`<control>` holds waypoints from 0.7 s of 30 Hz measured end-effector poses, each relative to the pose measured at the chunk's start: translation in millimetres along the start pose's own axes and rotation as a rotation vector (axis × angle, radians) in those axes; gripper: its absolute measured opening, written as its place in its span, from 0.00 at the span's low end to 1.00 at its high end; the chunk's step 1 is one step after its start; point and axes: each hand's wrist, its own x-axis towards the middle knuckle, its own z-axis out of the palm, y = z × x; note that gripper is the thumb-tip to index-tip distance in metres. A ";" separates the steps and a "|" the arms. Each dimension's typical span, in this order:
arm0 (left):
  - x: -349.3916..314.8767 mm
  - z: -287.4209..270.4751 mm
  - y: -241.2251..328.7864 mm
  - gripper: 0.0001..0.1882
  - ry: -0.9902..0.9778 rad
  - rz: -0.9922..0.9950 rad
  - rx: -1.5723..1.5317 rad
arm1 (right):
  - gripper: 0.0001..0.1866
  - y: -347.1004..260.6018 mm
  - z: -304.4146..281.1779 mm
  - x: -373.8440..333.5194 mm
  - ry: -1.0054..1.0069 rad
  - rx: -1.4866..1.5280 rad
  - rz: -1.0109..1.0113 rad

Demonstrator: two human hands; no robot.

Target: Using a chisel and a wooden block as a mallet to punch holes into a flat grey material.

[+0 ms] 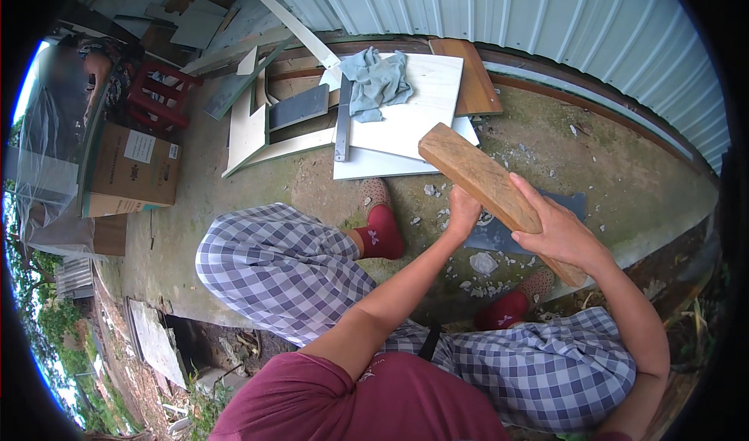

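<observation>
A thick, worn wooden block slants across in front of me, above the floor. My right hand is wrapped round its near right end, with the thumb and fingers on the top and side. Close against the block's left edge is my left hand; it looks closed, but the block covers its fingertips and whatever they grip. Below both hands a dark grey sheet lies on the concrete, partly covered by the block and my hand. Broken pale chunks and crumbs are scattered around it.
Ahead lie a white board with a grey-green cloth, a brown panel and wooden frame pieces. A corrugated metal wall stands behind. At left are a cardboard box, a red stool and another person.
</observation>
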 end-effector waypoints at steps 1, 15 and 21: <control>-0.6 0.1 0.5 0.11 -0.009 -0.010 -0.012 | 0.46 -0.1 -0.5 -0.5 -0.008 -0.006 0.009; -3.1 -2.5 -3.4 0.13 -0.096 -0.109 -0.013 | 0.48 -13.4 -7.5 -3.1 -0.093 0.009 0.146; -0.5 0.0 -2.4 0.13 -0.068 -0.048 -0.023 | 0.46 -7.2 -2.3 -1.9 -0.011 -0.031 0.064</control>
